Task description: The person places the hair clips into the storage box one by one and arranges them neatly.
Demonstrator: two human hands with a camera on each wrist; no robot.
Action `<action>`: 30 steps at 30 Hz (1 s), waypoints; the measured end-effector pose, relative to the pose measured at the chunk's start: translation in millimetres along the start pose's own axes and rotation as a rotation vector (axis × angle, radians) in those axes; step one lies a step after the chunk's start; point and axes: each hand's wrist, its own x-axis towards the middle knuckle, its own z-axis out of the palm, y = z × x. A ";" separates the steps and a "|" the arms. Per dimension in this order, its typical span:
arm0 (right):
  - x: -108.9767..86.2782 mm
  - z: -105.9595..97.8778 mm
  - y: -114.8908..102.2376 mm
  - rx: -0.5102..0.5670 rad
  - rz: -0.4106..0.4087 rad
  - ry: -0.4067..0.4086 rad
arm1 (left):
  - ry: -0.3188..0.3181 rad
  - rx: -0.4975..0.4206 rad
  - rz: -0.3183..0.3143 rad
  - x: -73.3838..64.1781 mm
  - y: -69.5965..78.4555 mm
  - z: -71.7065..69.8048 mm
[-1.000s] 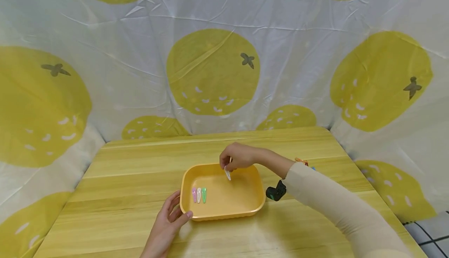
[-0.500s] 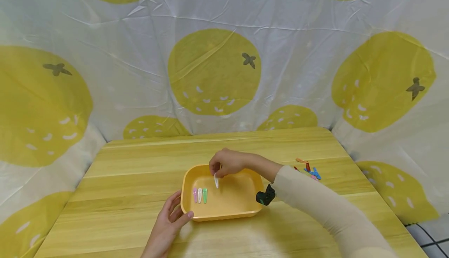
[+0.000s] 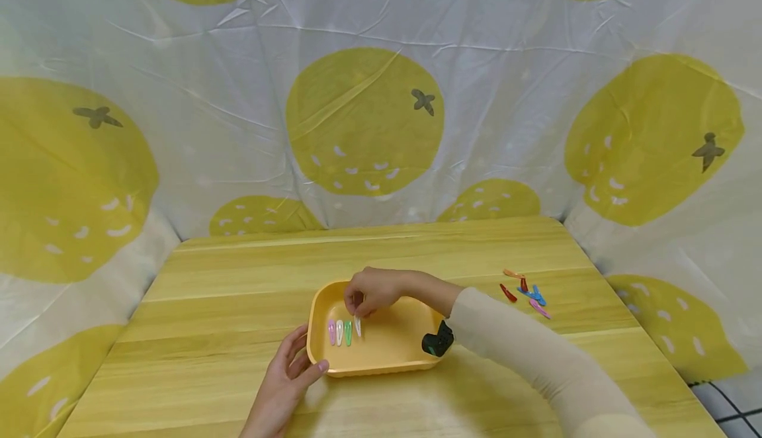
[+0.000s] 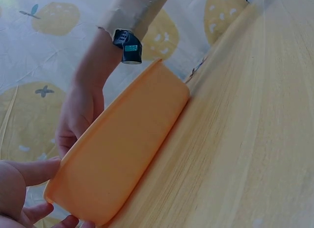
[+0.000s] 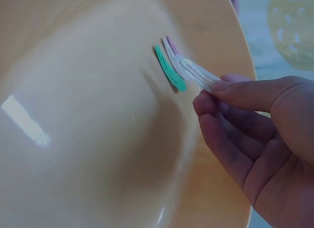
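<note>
A yellow plastic tray (image 3: 381,366) stands on the table, seen from its outer side in the left wrist view. My left hand (image 3: 287,375) grips its left end, thumb at the rim and fingers along the outside wall. Between thumb and fingertips, my right hand (image 3: 374,290) pinches a white hair clip (image 5: 198,73) above the tray floor. In a row at the left inside the tray lie a pink hair clip (image 3: 332,332), another white hair clip (image 3: 340,333) and a green hair clip (image 3: 348,333). The held clip is just right of the green one.
To the right of the tray, several loose hair clips lie on the wooden table (image 3: 238,292): an orange clip (image 3: 513,273), a red clip (image 3: 508,292), blue ones (image 3: 538,294) and a pink clip (image 3: 540,308). A lemon-patterned cloth (image 3: 500,94) hangs behind and at the sides.
My right hand has moved left and lower with the white hair clip, to beside the green one. The loose clips at the right are now uncovered. My left hand stays on the tray.
</note>
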 end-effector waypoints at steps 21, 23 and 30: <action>21.2 20.9 6.0 -0.179 0.016 -0.025 | 0.018 0.036 0.007 -1.0 -1.6 -1.4; 21.9 21.7 5.7 -0.194 0.026 -0.022 | 0.016 0.035 0.007 -0.9 -1.8 -1.3; 22.5 22.4 2.1 -0.253 0.059 -0.001 | 0.018 0.034 0.011 -0.6 -1.6 -1.5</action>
